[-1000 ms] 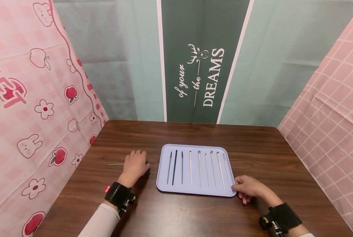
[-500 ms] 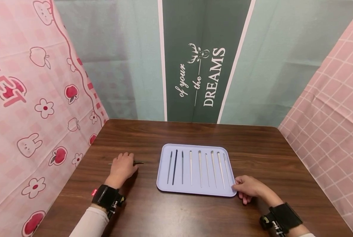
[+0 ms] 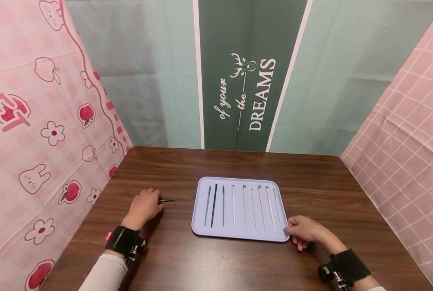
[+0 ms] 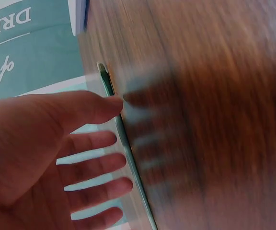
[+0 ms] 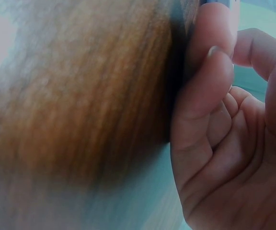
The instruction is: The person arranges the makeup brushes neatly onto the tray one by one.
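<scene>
A slim green makeup brush (image 4: 128,143) lies on the table at the left, partly hidden under my left hand (image 3: 143,206) in the head view. Its brush end pokes out to the right of that hand. The left wrist view has the thumb and spread fingers (image 4: 97,165) over the brush, not curled round it. My right hand (image 3: 303,231) pinches the near right corner of a lilac tray (image 3: 216,232), thumb on the rim and the other fingers curled below. Several makeup brushes lie side by side in the tray, dark ones (image 3: 214,206) left, pale ones (image 3: 245,208) right.
The brown wooden table (image 3: 231,266) carries the tray near its middle. Fabric hangs around it: a green backdrop (image 3: 234,137) behind, pink printed cloth (image 3: 67,161) at left, pink checked cloth (image 3: 412,141) at right.
My left hand has slid left along the green brush, uncovering its brush end on the right and covering its thin left end. The right hand and tray have stayed put.
</scene>
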`<action>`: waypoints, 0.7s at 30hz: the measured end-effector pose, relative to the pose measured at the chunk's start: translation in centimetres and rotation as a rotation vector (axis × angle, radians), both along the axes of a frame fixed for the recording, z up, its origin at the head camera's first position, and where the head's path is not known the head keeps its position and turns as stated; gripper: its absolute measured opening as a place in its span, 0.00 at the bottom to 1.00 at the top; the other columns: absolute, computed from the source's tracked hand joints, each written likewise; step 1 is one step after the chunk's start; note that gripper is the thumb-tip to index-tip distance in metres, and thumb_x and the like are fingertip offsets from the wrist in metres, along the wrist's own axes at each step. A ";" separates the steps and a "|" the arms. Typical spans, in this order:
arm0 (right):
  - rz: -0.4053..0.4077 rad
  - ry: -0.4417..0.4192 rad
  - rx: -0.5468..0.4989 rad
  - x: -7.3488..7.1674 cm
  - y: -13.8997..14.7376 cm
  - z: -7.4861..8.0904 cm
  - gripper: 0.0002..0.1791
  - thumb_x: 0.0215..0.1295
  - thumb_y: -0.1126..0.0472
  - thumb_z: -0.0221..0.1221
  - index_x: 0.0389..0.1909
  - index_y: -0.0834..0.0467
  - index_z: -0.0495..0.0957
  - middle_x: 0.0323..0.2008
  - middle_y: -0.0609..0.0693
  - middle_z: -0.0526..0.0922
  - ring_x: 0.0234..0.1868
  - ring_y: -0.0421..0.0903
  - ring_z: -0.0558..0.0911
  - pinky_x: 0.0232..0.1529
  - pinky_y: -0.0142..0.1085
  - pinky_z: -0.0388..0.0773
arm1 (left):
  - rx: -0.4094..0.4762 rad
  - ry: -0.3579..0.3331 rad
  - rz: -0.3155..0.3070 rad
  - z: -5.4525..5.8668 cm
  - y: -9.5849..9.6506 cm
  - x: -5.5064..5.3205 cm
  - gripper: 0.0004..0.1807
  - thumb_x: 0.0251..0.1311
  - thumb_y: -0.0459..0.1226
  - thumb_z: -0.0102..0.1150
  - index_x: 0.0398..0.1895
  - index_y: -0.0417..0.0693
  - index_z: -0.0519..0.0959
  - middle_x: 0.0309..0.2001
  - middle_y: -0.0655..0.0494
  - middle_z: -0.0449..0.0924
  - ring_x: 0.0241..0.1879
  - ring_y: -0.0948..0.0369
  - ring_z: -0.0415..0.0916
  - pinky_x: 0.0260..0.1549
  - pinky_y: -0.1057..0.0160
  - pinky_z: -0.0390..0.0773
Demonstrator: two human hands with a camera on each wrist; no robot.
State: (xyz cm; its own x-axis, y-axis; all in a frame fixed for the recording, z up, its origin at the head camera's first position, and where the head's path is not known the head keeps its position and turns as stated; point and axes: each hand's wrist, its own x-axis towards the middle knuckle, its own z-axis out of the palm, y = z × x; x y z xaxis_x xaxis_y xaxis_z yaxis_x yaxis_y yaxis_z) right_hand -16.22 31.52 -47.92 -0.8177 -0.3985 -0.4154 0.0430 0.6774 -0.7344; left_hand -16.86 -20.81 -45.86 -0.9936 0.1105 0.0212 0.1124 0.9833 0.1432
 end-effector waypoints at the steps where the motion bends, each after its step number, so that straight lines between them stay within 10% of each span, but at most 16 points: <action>1: 0.001 -0.002 -0.001 0.0 0.0 0.0 0.13 0.68 0.62 0.58 0.23 0.58 0.69 0.16 0.49 0.78 0.13 0.38 0.79 0.16 0.31 0.75 | -0.005 0.006 -0.007 -0.1 -0.1 0.0 0.18 0.60 0.40 0.70 0.46 0.36 0.79 0.43 0.39 0.80 0.47 0.40 0.77 0.44 0.39 0.77; 21: -0.002 -0.017 -0.009 -0.1 0.0 0.1 0.13 0.68 0.62 0.58 0.23 0.58 0.69 0.16 0.49 0.78 0.13 0.38 0.79 0.16 0.30 0.74 | 0.045 0.054 -0.083 -0.4 -0.5 -0.3 0.05 0.62 0.32 0.67 0.34 0.46 0.79 0.35 0.52 0.77 0.40 0.49 0.75 0.38 0.49 0.80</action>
